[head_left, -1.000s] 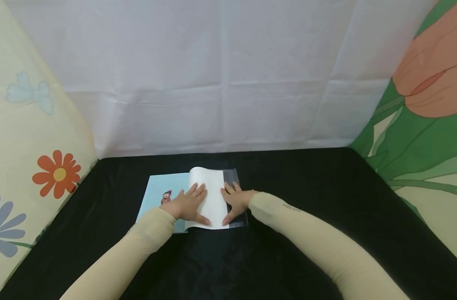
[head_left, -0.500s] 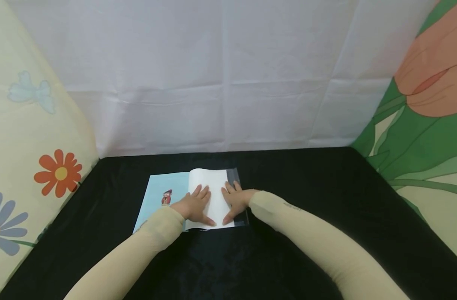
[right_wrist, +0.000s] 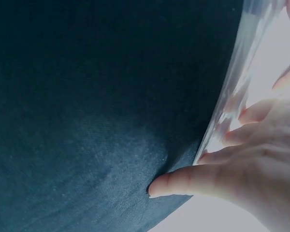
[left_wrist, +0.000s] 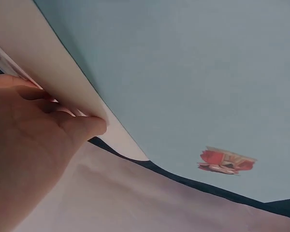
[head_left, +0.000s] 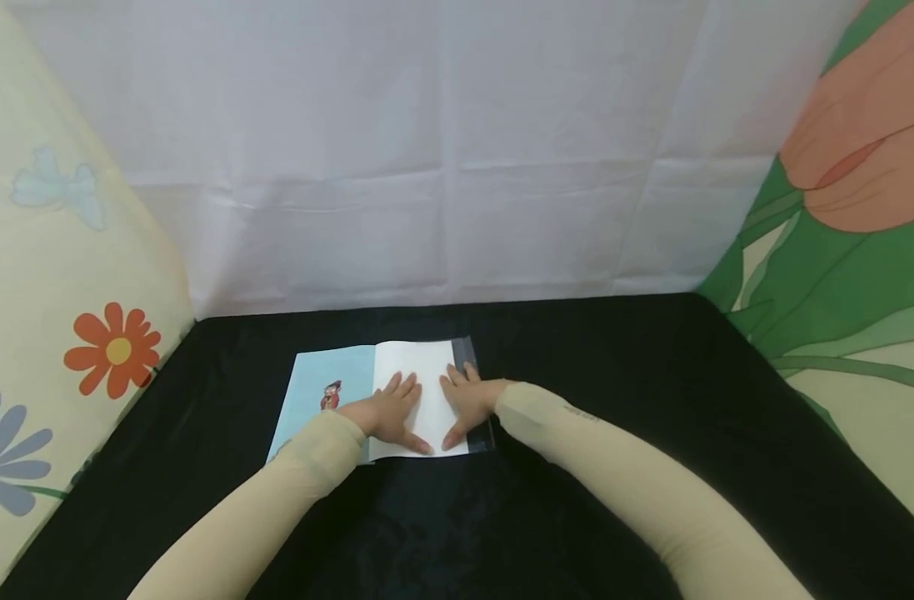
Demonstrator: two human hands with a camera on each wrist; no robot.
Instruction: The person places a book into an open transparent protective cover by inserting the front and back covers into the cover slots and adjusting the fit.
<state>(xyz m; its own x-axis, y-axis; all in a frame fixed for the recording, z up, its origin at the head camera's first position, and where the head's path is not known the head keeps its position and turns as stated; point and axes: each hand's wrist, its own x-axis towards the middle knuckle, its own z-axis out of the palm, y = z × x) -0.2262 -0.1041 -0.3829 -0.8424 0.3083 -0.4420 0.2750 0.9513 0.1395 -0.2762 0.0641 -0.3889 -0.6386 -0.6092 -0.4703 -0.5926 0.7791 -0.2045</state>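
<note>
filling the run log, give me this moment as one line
left hand: flat on white page | right hand: flat on page and clear cover | book: open on black cloth

hands (head_left: 427,408) covering white page (head_left: 415,358) middle

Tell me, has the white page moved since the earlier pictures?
Yes. The white page now lies flat; its raised far edge has come down toward the black cloth, under both hands.
</note>
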